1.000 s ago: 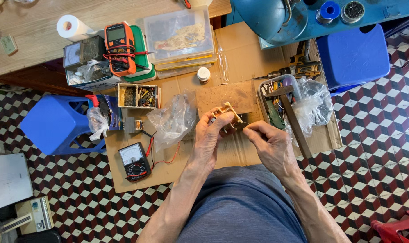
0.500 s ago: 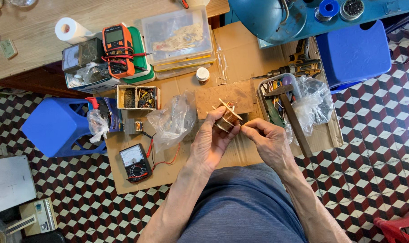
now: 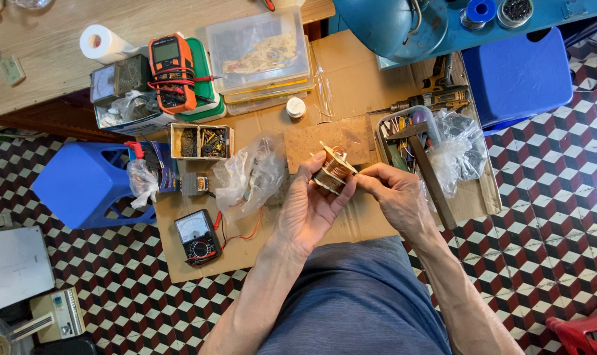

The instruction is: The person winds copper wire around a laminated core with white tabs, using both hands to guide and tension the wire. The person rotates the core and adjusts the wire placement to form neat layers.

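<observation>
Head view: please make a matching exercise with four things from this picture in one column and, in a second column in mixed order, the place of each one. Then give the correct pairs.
Things:
1. small copper-wound coil
2. analog meter with black case
3. orange multimeter
4. white paper roll

Places:
A. on the wooden table at upper left
B. between the left hand and the right hand
C. lying on top of the green box
D. on the cardboard sheet, lower left part, with red leads

Pairs: 1-B, 2-D, 3-C, 4-A
</observation>
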### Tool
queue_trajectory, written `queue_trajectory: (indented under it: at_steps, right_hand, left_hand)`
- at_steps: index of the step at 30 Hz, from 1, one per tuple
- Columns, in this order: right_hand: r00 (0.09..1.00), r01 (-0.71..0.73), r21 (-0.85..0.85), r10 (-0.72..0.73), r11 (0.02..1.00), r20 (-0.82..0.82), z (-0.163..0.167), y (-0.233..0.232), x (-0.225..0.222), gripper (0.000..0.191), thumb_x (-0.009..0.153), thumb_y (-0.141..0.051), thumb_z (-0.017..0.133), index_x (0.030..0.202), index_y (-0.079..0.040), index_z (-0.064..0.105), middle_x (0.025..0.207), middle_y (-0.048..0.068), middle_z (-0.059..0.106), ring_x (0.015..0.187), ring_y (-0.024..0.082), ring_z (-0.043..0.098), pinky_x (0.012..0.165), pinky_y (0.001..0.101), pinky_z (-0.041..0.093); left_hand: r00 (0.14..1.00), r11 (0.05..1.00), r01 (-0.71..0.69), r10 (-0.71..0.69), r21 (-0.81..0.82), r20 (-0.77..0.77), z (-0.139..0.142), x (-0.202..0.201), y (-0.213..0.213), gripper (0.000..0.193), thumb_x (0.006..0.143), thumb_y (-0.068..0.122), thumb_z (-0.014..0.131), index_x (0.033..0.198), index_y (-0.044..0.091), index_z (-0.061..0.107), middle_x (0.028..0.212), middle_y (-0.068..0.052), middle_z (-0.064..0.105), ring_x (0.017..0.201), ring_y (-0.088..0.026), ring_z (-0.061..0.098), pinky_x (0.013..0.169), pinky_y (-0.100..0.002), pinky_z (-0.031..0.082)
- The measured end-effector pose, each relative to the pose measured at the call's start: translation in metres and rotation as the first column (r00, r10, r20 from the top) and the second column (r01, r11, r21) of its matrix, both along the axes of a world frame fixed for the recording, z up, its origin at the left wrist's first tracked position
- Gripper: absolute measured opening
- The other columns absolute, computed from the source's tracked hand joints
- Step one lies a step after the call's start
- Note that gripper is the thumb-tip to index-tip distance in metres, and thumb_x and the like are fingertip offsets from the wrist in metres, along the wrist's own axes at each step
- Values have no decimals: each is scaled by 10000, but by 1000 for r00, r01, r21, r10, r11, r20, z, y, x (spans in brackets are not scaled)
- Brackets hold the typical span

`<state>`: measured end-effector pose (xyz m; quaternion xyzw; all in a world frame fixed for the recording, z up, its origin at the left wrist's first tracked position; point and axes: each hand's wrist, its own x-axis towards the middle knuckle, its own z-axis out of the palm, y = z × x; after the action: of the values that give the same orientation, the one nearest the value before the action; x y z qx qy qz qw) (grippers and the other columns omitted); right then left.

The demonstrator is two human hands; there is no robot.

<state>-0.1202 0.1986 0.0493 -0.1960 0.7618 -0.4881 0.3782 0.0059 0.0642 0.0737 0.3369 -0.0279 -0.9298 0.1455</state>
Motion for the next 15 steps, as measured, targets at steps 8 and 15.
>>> queue_trajectory:
  at_steps: [8,15]
  right_hand:
    - [971,-238,-137,241,962,6,11,-7,-29,202,953,-174,658,1053,-45,777,889,7,769,829,66,698,775,222,570]
    - [873,-432,-19,412,902,-262,38,-19,-37,168,920,-165,715,1018,-50,787,839,12,735,767,96,674,677,257,544]
  left_hand:
    - [965,944,240,-257,-226,-49,7,17,3,440,903,234,754,1247,3,606,1153,-96,678,1035,-193,688,934,-357,606]
    - [898,641,419,-399,-643,188,12,30,-8,657,761,137,825,1351,34,554,1175,-59,671,1078,-130,653,963,-297,542]
